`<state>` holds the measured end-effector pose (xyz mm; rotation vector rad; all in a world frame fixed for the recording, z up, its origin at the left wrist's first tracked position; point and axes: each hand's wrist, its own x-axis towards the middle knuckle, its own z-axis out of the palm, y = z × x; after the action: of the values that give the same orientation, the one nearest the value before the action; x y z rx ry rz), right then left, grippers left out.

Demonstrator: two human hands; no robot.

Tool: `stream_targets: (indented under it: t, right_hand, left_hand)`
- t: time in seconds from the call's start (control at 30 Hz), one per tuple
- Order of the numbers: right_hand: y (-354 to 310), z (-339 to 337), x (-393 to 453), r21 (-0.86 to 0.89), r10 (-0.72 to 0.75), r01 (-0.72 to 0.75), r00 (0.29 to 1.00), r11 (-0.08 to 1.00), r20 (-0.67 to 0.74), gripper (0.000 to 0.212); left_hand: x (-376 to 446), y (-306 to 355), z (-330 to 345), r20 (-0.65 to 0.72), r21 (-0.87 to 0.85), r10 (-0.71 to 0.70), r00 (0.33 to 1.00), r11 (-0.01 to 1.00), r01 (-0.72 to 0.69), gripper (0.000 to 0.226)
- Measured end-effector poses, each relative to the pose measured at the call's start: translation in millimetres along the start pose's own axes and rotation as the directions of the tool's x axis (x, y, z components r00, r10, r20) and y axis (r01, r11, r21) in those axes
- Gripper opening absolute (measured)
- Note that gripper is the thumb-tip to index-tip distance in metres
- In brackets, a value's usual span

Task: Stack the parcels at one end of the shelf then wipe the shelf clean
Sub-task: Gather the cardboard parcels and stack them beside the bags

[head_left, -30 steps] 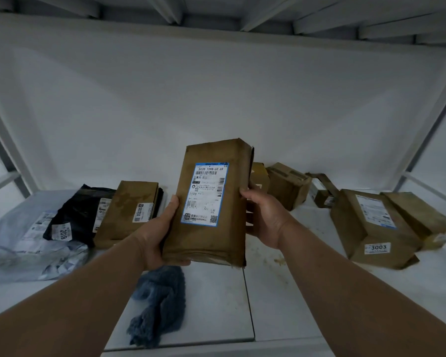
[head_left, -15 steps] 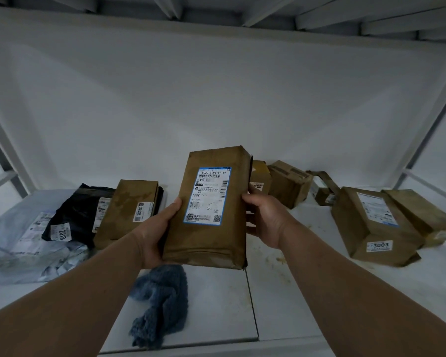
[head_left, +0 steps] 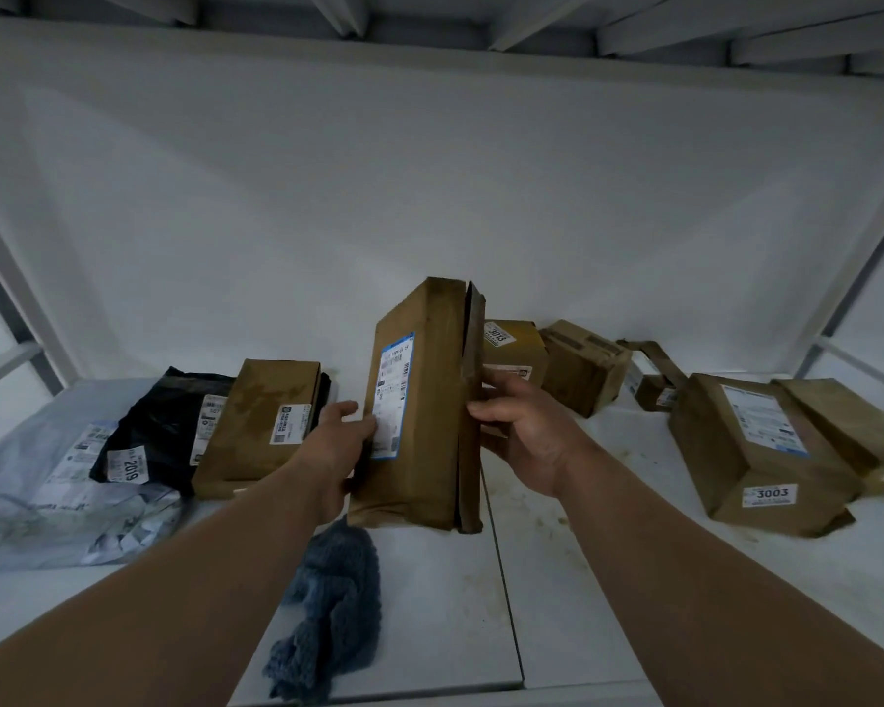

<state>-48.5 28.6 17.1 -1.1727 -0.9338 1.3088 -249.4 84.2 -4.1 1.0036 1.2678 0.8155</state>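
Observation:
I hold a flat brown parcel (head_left: 424, 415) upright above the middle of the white shelf (head_left: 583, 579); its white label faces left. My left hand (head_left: 335, 446) grips its left face over the label, and my right hand (head_left: 524, 441) grips its right edge. At the left lie a brown parcel (head_left: 261, 426), a black bag parcel (head_left: 164, 426) and a grey bag parcel (head_left: 47, 492). A blue-grey cloth (head_left: 333, 609) lies crumpled on the shelf below the held parcel.
More brown boxes sit behind and to the right: one marked 3013 (head_left: 514, 349), a tilted one (head_left: 583, 369), a small one (head_left: 657, 395), one marked 3003 (head_left: 751, 451) and one beside it (head_left: 848, 431). Brownish dirt marks the shelf panel (head_left: 532, 507). White uprights frame both ends.
The held parcel has turned about its long axis, so its labelled face now points left instead of at me. My left hand shifted onto the label face.

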Motion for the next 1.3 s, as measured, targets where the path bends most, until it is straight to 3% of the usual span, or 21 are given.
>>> stream_targets:
  t: [0.13, 0.33, 0.47, 0.57, 0.73, 0.8, 1.0, 1.13, 1.3]
  right_hand:
    - [1.6, -2.9, -0.1, -0.043, 0.016, -0.016, 1.000, 0.999, 0.009, 0.045]
    - [3.3, 1.6, -2.1, -0.045, 0.027, -0.027, 1.000, 0.999, 0.008, 0.052]
    - [2.8, 4.5, -3.7, -0.081, 0.029, -0.027, 0.999, 0.996, 0.020, 0.055]
    - [3.3, 6.4, -4.0, -0.119, 0.024, -0.021, 0.999, 0.993, 0.024, 0.059]
    - [3.7, 5.0, 0.5, -0.066, 0.006, -0.006, 1.000, 0.998, -0.005, 0.057]
    - [2.2, 5.3, 0.6, -0.045, -0.004, 0.003, 1.000, 0.999, -0.023, 0.054]
    - [-1.0, 15.5, 1.4, -0.451, -0.082, 0.033, 0.993, 0.892, -0.088, 0.059]
    - [-0.2, 15.9, 5.2, -0.517, -0.100, 0.041, 0.991, 0.855, -0.086, 0.067]
    - [6.4, 16.8, 12.6, -0.708, -0.141, -0.102, 0.951, 0.699, -0.276, 0.103]
  left_hand:
    - [-2.7, -3.9, 1.0, 0.128, -0.038, -0.049, 0.991, 0.998, 0.054, 0.045]
    - [-4.0, -0.9, 3.5, 0.248, 0.001, -0.096, 0.964, 0.995, 0.099, 0.099]
    - [-6.7, -0.8, 6.3, 0.329, 0.048, -0.109, 0.938, 0.994, 0.099, 0.097]
    - [-8.3, -3.6, 5.2, 0.374, 0.021, -0.106, 0.921, 0.994, 0.106, 0.110]
    - [-10.4, -6.2, 7.1, 0.349, -0.130, -0.063, 0.935, 0.985, 0.115, 0.076]
    - [-8.5, -6.9, 4.9, 0.372, -0.199, -0.062, 0.926, 0.969, 0.145, 0.074]
    - [-16.3, -3.8, 6.9, 0.478, -0.238, -0.072, 0.875, 0.949, 0.208, 0.054]
    - [-13.5, -4.6, 3.1, 0.475, -0.257, -0.063, 0.878, 0.944, 0.207, 0.052]
    - [-11.9, -6.4, -0.1, 0.435, -0.282, -0.050, 0.899, 0.941, 0.188, 0.048]
